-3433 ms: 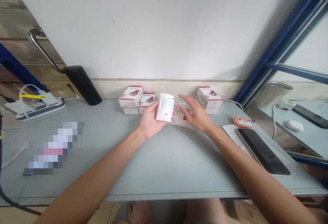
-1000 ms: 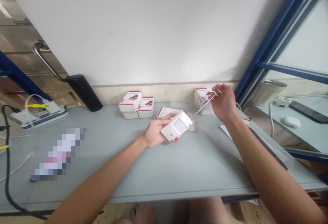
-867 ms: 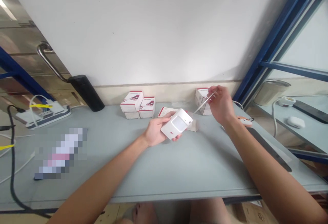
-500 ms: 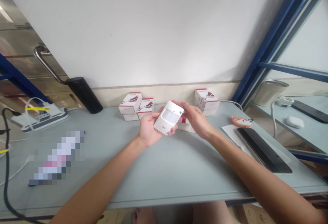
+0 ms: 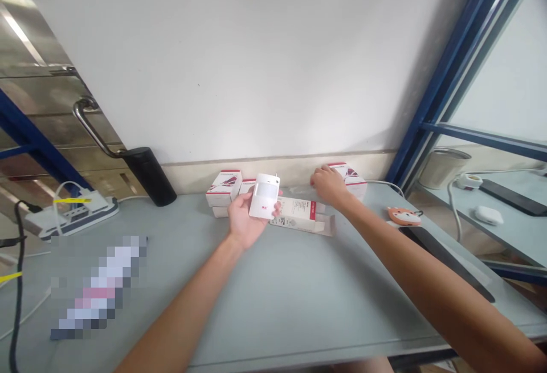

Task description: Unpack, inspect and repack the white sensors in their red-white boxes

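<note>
left hand [image 5: 243, 224] at frame centre grips a white sensor [image 5: 264, 202] upright, fingers behind it and thumb on its edge, lifted just above the grey table [image 5: 273, 293]. right hand [image 5: 328, 184], right of centre, sits knuckles up beside a red and white box [image 5: 354, 177] by the wall, fingers curled, can't tell if it holds anything. a flat opened carton [image 5: 301, 216] lies just right of the sensor, with stacked boxes [image 5: 224, 188] to the left of it.

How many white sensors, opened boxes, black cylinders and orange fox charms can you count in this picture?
White sensor: 1
Opened box: 1
Black cylinder: 1
Orange fox charm: 1
Total: 4
</note>
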Demonstrator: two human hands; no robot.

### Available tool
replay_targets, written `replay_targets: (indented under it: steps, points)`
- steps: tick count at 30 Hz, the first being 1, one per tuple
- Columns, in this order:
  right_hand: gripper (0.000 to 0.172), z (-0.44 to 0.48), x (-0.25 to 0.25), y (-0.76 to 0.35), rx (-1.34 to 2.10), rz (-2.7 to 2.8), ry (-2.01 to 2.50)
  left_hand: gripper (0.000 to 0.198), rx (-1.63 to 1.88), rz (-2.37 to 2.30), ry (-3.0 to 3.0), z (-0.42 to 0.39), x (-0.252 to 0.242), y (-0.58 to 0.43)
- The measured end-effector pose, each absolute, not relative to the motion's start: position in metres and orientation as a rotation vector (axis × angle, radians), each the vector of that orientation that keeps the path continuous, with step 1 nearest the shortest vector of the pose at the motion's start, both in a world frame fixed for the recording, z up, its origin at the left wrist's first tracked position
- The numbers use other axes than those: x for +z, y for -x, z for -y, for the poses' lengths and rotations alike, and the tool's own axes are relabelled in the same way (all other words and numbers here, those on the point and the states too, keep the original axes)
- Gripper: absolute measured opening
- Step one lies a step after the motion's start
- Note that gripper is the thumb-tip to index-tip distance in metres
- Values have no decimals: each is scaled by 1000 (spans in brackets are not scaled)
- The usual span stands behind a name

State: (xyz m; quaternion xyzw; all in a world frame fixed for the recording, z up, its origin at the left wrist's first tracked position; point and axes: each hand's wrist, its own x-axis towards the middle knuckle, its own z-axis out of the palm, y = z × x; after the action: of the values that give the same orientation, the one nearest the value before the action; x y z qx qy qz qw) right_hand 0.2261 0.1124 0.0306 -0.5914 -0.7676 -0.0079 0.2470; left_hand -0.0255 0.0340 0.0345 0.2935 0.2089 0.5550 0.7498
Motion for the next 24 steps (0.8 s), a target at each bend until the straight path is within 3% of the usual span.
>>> replay_targets:
  steps: [4, 9, 11, 17, 24]
  points:
    - [23, -99, 31, -233, 90, 1876, 1589, 39, 1211, -461, -645, -31, 39, 26]
    - [31, -71, 33, -233, 933, 1172, 1145, 33, 1137, -474, -739, -27, 37, 21]
    - [30, -66, 33, -231, 1119, 1058, 967, 32, 1060, -484, -807, -26, 34, 18]
    - [21, -66, 29, -222, 1249, 925, 778, 34, 894, -506, -855, -22, 25, 12]
    - [12, -52, 34, -204, 1359, 913, 718, 39, 938, -479, -754, -17, 27, 5]
